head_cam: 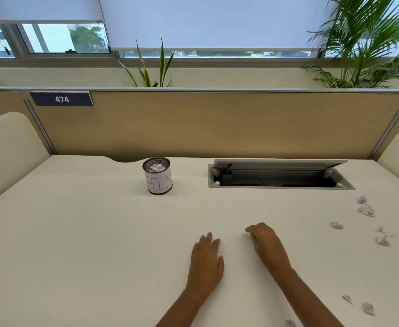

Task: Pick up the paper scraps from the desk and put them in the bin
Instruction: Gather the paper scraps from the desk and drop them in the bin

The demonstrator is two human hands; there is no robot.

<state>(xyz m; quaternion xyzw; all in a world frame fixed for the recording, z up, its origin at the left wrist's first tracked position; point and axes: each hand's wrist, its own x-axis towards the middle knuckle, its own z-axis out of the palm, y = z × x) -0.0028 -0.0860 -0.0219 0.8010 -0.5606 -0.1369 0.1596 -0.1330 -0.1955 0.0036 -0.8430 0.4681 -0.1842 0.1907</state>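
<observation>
**Scraps on the Worktop**

The left hand (206, 263) lies flat and open on the worktop (75, 232). The right hand (265, 244) rests beside it, fingers loosely bent, holding nothing. Paper scraps (367, 210) lie at the right side, well apart from the bin (158, 182).

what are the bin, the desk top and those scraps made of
The bin looks like black metal wire mesh, visible at its rim, wrapped in a white paper label lettered BIN. The desk top is smooth, matte cream, probably laminate. The scraps are crumpled white paper, creased and faceted.
</observation>
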